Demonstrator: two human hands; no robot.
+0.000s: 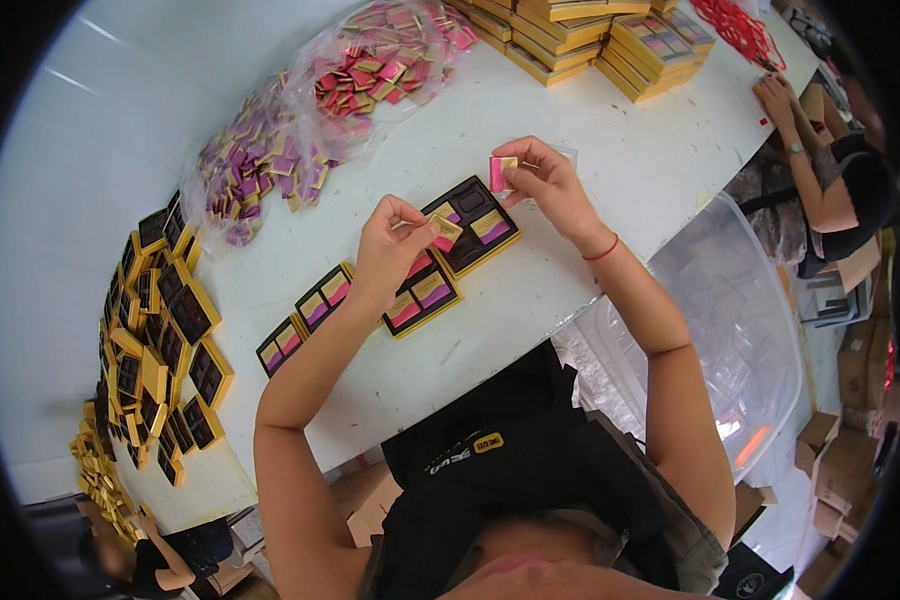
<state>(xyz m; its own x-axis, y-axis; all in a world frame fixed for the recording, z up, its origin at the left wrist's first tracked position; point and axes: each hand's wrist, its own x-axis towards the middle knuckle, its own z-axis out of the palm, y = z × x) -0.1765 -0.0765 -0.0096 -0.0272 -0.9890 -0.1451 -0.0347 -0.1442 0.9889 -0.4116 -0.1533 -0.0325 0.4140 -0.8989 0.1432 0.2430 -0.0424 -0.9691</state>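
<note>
Pinching a small gold-and-pink piece [444, 232], the left hand [390, 250] is near the middle of the head view, over the place where two gold-rimmed trays meet; whether the piece touches either one, I cannot tell. Slightly right and higher, the right hand [555, 190] pinches a pink-and-gold square [502, 174] beside the upper corner of the farther tray [497, 255]. That tray shows two purple-and-gold pieces [489, 227] among dark bare compartments. The nearer tray [428, 325], partly behind the left hand, holds pink and purple pieces. Left of the left forearm lie two more partly hidden trays [323, 297] with pieces in them. At upper left sit bagged heaps of purple pieces [260, 165] and pink pieces [375, 75]; stacked gold boxes [560, 40] stand at top centre. Piled dark trays [190, 312] fill the left side. A co-worker's hand [770, 95] is at upper right.
</note>
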